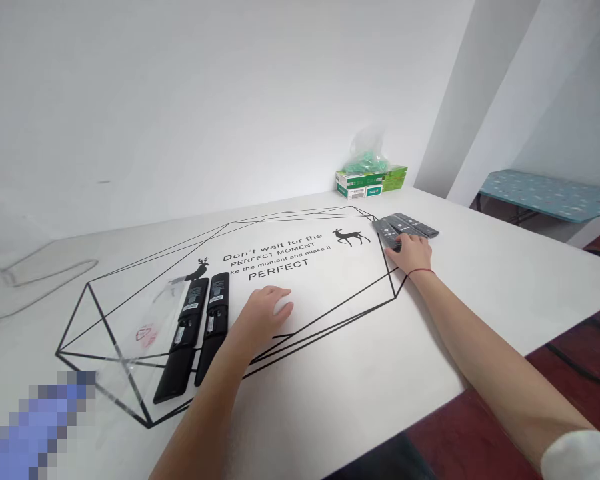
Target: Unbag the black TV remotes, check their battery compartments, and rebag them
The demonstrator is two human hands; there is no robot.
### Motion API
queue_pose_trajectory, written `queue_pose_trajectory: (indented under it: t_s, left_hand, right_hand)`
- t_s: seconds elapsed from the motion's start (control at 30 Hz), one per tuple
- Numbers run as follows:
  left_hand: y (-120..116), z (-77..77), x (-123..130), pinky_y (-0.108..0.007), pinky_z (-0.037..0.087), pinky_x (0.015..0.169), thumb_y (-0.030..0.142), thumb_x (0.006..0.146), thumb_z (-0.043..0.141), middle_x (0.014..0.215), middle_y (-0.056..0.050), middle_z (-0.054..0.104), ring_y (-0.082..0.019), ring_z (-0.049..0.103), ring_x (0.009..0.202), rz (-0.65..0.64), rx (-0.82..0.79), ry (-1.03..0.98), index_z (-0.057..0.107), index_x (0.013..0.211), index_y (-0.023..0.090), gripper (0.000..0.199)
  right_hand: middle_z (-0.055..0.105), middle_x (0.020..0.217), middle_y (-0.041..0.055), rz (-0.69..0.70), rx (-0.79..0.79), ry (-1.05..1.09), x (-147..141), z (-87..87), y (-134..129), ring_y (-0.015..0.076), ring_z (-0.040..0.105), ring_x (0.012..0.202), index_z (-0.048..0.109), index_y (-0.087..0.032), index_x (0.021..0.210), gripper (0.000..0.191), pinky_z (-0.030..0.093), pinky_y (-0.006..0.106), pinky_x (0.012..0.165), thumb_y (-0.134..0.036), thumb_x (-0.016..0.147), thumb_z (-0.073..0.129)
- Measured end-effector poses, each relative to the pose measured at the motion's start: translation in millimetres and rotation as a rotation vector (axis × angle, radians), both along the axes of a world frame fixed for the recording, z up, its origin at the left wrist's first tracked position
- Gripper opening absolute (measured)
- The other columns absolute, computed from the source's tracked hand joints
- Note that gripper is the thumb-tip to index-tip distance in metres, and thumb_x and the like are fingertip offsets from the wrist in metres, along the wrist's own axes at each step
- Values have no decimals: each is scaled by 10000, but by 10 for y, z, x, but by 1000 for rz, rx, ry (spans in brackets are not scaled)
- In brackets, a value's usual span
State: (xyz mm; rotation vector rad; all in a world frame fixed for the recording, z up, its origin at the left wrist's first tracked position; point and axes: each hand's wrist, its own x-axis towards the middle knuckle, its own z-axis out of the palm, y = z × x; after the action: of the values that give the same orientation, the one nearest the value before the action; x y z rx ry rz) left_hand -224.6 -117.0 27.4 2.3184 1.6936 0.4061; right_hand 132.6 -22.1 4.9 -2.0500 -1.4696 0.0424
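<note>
My left hand (266,312) rests low over the white table mat, thumb and fingers apart, with nothing I can make out held in it. Beside it lie two black remote controls, back side up, the nearer remote (214,327) and the farther-left remote (184,340). Both have an uncovered battery compartment. Over at the right, my right hand (414,255) has its thumb and fingers closed around the near end of a dark remote control (386,230). That remote lies in a group of several, button side up, with another remote (420,227) at the group's right.
A clear plastic bag (147,333) with red print lies left of the two remotes. Green and white boxes (357,183) stand by the wall under a clear bag (367,157). A pale cable (45,283) runs at far left. A blue-topped table (550,193) stands beyond.
</note>
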Motion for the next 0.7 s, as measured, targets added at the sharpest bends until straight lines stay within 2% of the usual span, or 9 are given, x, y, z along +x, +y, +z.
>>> queue_pose_trajectory:
  t_s: [0.17, 0.3, 0.43, 0.57, 0.7]
  left_hand:
    - [-17, 4, 31, -408, 405, 996, 374, 875, 400, 1202, -75, 634, -241, 538, 1131, -25, -5, -61, 615, 1172, 182, 414]
    - [-54, 47, 79, -408, 399, 1004, 366, 866, 412, 1203, -80, 634, -252, 535, 1151, -10, -55, -128, 628, 1152, 184, 402]
    - [-104, 93, 124, -406, 386, 1007, 392, 842, 463, 1186, -85, 644, -267, 545, 1139, 43, -96, -265, 648, 1112, 200, 379]
    - [-95, 88, 198, -386, 428, 941, 558, 834, 467, 1168, -103, 652, -269, 592, 1049, 206, -237, -632, 651, 1078, 210, 463]
    - [-37, 87, 280, -344, 502, 776, 662, 853, 340, 1177, -149, 640, -239, 656, 911, 416, -428, -1276, 557, 1194, 183, 627]
  right_hand:
    - [547, 1043, 149, 32, 54, 173, -87, 84, -55, 314, 529, 1005, 571, -151, 873, 265, 380, 442, 917, -229, 625, 622]
    - [561, 955, 104, 73, 118, 420, -251, 204, -183, 296, 543, 1009, 528, -185, 771, 185, 426, 415, 888, -244, 621, 619]
    - [592, 748, 71, 248, 54, 800, -616, 291, -332, 245, 626, 831, 509, -198, 726, 124, 527, 389, 758, -313, 718, 556]
    - [623, 742, 72, 516, -39, 1107, -1159, 355, -487, 203, 658, 752, 510, -199, 710, 136, 574, 356, 716, -317, 732, 574]
    - [635, 821, 41, 735, -67, 1215, -1716, 404, -649, 188, 652, 778, 575, -193, 799, 181, 557, 376, 788, -299, 682, 662]
